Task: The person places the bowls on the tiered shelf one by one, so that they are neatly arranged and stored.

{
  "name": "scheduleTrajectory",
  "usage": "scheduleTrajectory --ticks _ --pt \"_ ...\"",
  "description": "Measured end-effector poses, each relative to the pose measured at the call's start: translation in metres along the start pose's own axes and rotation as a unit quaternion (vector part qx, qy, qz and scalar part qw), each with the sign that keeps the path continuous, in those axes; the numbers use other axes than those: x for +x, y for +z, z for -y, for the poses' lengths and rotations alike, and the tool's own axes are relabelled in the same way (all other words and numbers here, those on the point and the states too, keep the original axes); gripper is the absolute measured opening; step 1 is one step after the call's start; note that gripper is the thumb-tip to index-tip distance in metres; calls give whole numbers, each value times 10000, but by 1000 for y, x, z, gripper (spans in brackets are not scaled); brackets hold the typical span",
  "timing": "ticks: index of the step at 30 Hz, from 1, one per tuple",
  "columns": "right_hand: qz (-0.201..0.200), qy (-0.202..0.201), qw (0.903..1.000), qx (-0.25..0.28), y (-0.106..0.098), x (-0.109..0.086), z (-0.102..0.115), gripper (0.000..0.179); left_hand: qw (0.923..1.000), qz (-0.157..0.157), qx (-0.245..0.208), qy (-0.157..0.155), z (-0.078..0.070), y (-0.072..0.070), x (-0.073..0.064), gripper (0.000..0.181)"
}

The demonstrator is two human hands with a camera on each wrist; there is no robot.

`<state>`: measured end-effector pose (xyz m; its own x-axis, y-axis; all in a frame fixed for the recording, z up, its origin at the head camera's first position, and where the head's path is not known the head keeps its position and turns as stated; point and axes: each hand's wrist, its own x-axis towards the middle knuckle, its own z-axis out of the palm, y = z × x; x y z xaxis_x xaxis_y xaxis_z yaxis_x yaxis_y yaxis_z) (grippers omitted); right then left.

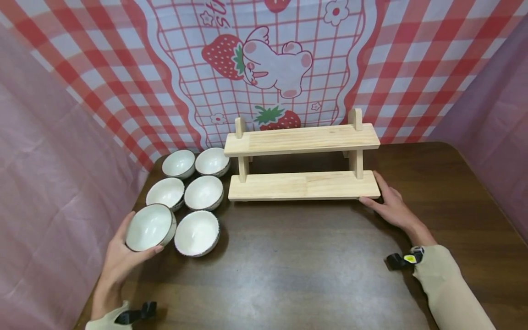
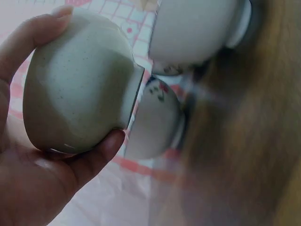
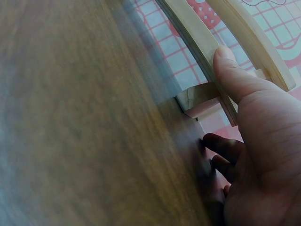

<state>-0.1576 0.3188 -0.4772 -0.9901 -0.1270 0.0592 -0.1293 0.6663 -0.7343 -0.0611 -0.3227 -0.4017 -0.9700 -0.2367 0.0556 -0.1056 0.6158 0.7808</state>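
A pale round bowl (image 1: 149, 228) with a thin dark rim is gripped by my left hand (image 1: 119, 256), thumb on the near side and fingers on the far side. Its speckled outer wall (image 2: 80, 84) and foot show in the left wrist view, off the table and tilted. Just right of it is another white bowl (image 1: 197, 233). My right hand (image 1: 393, 206) holds the right end of the two-tier wooden rack's lower shelf (image 1: 305, 185). The thumb (image 3: 230, 70) lies along the shelf's front edge; the other fingers are curled at its end, partly hidden.
Several more white bowls (image 1: 204, 193) stand in two columns on the left of the brown wooden table (image 1: 288, 266). The rack's upper shelf (image 1: 301, 140) runs before a red-checked cloth (image 1: 416, 55) with strawberry prints. Pink curtains (image 1: 49, 183) flank both sides.
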Motion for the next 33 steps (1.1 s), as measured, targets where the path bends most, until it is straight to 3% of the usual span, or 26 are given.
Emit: scheduleTrajectory --ticks 11,17,25,33 --pt "39 -8 10000 -7 1 1 -2 93 9997 110 195 -116 -27 7 9 113" --pt "45 5 10000 53 0 1 -2 93 9994 305 57 154 -45 12 14 113" --pt "5 -54 10000 81 1 2 -3 92 9980 551 158 264 -69 27 20 117" --pt "47 7 9999 102 -1 1 -2 94 9954 829 -199 440 -93 46 27 118"
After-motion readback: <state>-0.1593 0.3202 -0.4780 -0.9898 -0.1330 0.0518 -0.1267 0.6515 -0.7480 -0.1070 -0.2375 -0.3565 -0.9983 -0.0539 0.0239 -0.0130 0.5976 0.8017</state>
